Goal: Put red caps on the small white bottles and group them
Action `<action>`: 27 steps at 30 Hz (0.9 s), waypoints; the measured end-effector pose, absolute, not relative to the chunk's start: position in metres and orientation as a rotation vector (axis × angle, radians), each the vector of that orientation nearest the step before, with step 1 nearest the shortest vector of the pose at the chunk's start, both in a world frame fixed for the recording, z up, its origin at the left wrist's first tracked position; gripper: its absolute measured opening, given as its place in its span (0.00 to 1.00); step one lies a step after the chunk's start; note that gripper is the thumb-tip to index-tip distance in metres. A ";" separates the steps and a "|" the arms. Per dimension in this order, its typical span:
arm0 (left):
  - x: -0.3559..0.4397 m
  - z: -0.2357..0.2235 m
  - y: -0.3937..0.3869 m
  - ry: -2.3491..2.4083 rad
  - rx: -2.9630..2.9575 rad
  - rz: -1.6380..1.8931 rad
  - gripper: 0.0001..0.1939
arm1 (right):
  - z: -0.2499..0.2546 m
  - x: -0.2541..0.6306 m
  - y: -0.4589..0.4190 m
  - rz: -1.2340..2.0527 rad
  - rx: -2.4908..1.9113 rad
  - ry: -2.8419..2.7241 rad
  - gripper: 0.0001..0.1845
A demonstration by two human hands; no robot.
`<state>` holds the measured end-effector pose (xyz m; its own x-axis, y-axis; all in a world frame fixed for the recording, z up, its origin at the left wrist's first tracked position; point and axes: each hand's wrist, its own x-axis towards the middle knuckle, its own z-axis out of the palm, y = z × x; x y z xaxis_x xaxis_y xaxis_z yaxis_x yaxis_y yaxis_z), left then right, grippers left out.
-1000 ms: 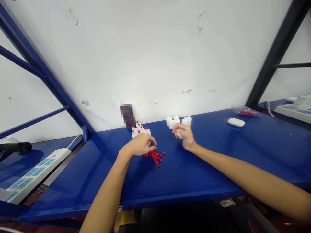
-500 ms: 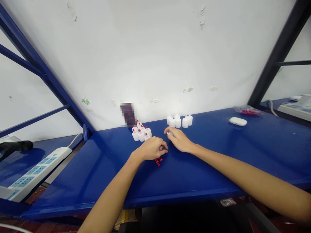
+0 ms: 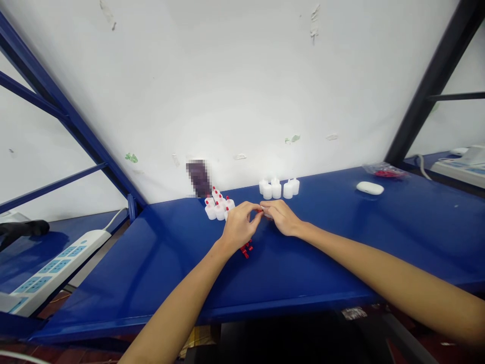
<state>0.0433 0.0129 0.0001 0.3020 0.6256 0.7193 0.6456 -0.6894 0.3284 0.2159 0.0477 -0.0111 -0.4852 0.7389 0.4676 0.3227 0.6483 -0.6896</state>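
My left hand (image 3: 239,225) and my right hand (image 3: 281,216) meet fingertip to fingertip above the blue table (image 3: 341,253). The right hand's fingers are closed round a small white bottle (image 3: 265,211), mostly hidden. The left hand pinches a tiny red cap (image 3: 261,211) against the bottle's tip. Below the left hand lies a heap of red caps (image 3: 246,248), partly covered. A cluster of white bottles with red caps (image 3: 217,204) stands behind the left hand. A group of plain white bottles (image 3: 278,188) stands behind the right hand.
A white oval case (image 3: 370,188) and a clear bag of red pieces (image 3: 384,172) lie at the back right. A white power strip (image 3: 49,270) rests on the lower left shelf. Blue frame bars (image 3: 56,108) slope on the left, a dark post (image 3: 428,86) on the right.
My left hand lifted off the heap of red caps and moved right to meet the right hand. The right hand came left from the plain bottles, holding one.
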 end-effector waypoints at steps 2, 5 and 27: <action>0.044 0.001 0.012 -1.198 -2.519 -1.400 0.04 | -0.011 0.217 0.048 0.638 -0.829 -2.090 0.17; 0.044 0.003 0.012 -1.199 -2.530 -1.416 0.05 | -0.010 0.217 0.047 0.591 -0.832 -2.126 0.19; 0.038 0.008 0.011 -1.128 -2.857 -1.264 0.07 | -0.006 0.209 0.036 0.657 -0.834 -2.091 0.19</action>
